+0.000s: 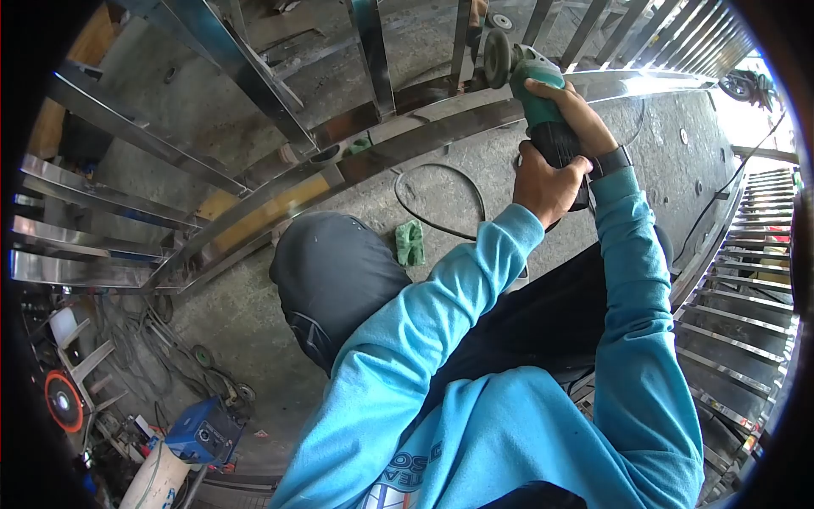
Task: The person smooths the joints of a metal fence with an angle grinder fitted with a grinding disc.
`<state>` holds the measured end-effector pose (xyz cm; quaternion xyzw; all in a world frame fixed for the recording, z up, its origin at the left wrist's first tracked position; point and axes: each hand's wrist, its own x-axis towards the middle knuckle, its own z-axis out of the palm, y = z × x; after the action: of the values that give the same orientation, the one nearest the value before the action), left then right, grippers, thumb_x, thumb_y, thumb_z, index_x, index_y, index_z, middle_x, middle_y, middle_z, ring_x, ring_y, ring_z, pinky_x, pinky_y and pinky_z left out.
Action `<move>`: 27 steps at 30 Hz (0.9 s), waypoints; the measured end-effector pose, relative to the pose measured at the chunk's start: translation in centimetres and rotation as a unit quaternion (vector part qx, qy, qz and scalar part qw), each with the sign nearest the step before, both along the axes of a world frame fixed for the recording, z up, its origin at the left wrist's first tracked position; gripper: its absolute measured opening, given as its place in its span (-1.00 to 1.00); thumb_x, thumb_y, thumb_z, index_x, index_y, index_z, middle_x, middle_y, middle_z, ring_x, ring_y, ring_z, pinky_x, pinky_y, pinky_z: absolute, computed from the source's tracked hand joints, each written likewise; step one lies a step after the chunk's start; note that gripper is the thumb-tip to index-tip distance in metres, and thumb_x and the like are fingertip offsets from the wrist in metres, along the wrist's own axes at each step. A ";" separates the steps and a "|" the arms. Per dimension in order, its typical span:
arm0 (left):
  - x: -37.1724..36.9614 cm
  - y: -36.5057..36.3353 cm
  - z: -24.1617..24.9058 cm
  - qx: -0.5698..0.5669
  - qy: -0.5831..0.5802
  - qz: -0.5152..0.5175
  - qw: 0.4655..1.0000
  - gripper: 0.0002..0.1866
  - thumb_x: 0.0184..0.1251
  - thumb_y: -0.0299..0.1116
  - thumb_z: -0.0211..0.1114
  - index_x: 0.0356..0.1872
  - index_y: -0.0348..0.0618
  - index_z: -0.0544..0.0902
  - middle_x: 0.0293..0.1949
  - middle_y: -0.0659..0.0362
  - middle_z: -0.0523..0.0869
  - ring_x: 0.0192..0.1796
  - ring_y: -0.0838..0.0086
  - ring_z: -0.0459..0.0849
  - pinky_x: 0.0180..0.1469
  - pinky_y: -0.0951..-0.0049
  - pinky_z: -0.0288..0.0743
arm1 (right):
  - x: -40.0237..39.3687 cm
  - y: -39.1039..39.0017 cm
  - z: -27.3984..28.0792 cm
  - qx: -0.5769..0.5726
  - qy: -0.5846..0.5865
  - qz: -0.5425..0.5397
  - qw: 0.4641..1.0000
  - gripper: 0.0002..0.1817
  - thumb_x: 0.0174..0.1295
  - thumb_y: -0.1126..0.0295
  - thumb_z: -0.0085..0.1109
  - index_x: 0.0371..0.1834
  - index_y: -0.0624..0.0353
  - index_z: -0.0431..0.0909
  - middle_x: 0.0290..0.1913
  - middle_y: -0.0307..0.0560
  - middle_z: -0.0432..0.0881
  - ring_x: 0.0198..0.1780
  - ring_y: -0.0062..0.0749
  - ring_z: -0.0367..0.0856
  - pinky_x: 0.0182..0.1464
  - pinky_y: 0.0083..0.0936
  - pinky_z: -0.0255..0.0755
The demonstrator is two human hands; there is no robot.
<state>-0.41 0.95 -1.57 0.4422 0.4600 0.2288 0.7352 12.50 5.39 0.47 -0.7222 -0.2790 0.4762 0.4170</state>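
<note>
Both of my hands hold a green and black angle grinder (pixel 543 100) out in front of me, at the upper right of the view. My right hand (pixel 580 117), with a dark watch at the wrist, wraps round the green body behind the head. Lower down, my left hand (pixel 547 188) grips the black rear part. At the front of the tool the round disc (pixel 498 58) overlaps the shiny metal railing (pixel 424 140) in this view. Upright bars (pixel 370 59) of that railing rise beyond its long bottom rail.
A black cable (pixel 441 167) curls on the concrete floor near a green cloth (pixel 410 243). Another barred metal frame (pixel 736 314) stands at the right. At lower left are a blue machine (pixel 202 431), a white cylinder (pixel 154 479) and tangled hoses (pixel 144 339).
</note>
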 end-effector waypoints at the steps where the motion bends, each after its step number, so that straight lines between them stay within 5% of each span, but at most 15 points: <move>1: 0.0 0.0 0.0 0.001 0.000 0.000 1.000 -0.31 0.09 -0.17 0.49 0.04 -0.52 0.39 -0.14 -0.04 0.68 -0.20 0.39 0.71 -0.14 0.45 0.66 | -0.4 -0.1 0.5 -0.008 0.009 0.001 1.000 -0.19 0.17 0.00 0.49 0.27 0.38 0.36 -0.05 -0.01 0.55 -0.18 -0.44 0.62 -0.17 -0.49 0.61; 8: -0.6 -0.4 0.9 0.034 0.052 -0.003 0.998 -0.27 0.11 -0.12 0.49 0.05 -0.55 0.34 -0.12 -0.15 0.70 -0.19 0.25 0.77 -0.11 0.36 0.71 | -0.6 0.0 -0.3 -0.035 0.099 0.007 0.994 -0.37 0.21 0.00 0.44 0.09 0.31 0.48 -0.23 -0.10 0.58 -0.40 -0.49 0.60 -0.39 -0.57 0.57; 27: 0.3 -1.0 1.5 0.022 0.001 -0.076 0.997 -0.18 0.08 -0.07 0.53 0.08 -0.62 0.36 -0.06 -0.19 0.68 -0.10 0.22 0.75 -0.01 0.38 0.67 | 1.8 -3.0 0.1 -0.036 0.079 -0.046 0.995 -0.43 0.26 0.00 0.41 0.05 0.28 0.53 -0.32 -0.09 0.65 -0.44 -0.43 0.68 -0.37 -0.55 0.64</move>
<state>-0.09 -0.10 -0.09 0.4926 0.4203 0.1820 0.7400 14.31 2.36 0.58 -0.7087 -0.1941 0.5219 0.4332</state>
